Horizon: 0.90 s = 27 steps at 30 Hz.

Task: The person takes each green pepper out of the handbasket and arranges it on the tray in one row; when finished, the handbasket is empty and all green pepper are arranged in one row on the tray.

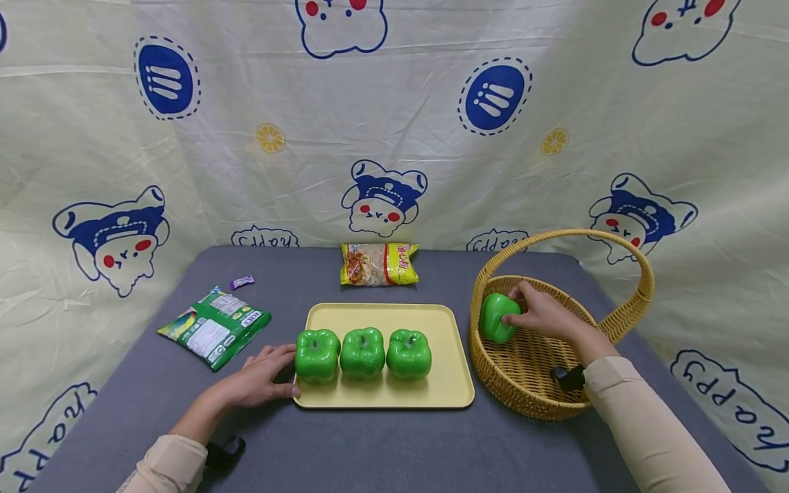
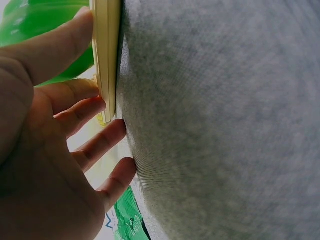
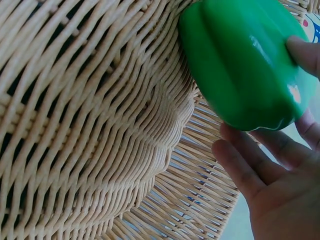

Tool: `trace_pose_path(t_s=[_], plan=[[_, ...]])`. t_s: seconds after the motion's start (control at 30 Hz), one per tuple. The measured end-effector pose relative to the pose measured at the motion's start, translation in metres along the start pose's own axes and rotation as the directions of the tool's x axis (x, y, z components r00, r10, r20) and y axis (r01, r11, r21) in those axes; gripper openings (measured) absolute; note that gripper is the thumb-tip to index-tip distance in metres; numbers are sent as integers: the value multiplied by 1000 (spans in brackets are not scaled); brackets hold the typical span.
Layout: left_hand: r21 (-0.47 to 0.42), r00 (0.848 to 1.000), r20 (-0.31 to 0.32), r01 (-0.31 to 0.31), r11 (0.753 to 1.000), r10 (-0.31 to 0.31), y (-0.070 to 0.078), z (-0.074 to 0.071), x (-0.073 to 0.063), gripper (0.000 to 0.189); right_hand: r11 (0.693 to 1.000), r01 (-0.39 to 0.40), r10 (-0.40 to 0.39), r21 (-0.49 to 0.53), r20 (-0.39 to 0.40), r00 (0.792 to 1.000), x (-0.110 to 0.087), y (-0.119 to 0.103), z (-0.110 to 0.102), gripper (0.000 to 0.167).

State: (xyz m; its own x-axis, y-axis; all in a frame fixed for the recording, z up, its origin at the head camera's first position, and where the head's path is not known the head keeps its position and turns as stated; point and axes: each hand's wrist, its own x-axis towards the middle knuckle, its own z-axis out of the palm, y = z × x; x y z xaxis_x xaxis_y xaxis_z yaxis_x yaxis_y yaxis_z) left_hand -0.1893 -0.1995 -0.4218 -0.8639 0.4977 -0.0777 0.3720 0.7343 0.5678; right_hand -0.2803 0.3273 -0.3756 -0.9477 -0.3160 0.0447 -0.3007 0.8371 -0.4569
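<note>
Three green bell peppers (image 1: 362, 353) stand in a row on a pale yellow tray (image 1: 385, 394). My left hand (image 1: 261, 378) touches the tray's left edge with thumb and fingertips, its fingers spread and fairly straight. In the left wrist view, the other fingers of that hand (image 2: 55, 125) reach down to the grey cloth. My right hand (image 1: 545, 313) is inside a wicker basket (image 1: 493, 383) and holds another green bell pepper (image 1: 498, 318) against the left inner side. The right wrist view shows thumb and fingers around that pepper (image 3: 245, 60).
A green snack bag (image 1: 216, 329) lies left of the tray, with a small purple packet (image 1: 242, 282) behind it. Behind the tray lies a yellow and clear food packet (image 1: 379, 264). The basket's tall handle (image 1: 573, 234) arches above its opening. A printed curtain (image 1: 407, 109) hangs behind the table.
</note>
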Motion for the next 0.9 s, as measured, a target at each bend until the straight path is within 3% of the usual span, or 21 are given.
trace_pose_path(t_s=[0.43,0.73,0.9], plan=[[3,1000,2,2,1000,-2,-1,0,0,71,999,-3,3,43,8,1000,-1,-1,0,48],[16,1000,-3,12,1000,-12,-1,1,1,72,997,27,-26,67,-17,1000,2,1,1,71],[19,1000,-5,11,1000,-10,-1,1,1,72,998,60,-61,-12,-15,998,3,1,0,74]])
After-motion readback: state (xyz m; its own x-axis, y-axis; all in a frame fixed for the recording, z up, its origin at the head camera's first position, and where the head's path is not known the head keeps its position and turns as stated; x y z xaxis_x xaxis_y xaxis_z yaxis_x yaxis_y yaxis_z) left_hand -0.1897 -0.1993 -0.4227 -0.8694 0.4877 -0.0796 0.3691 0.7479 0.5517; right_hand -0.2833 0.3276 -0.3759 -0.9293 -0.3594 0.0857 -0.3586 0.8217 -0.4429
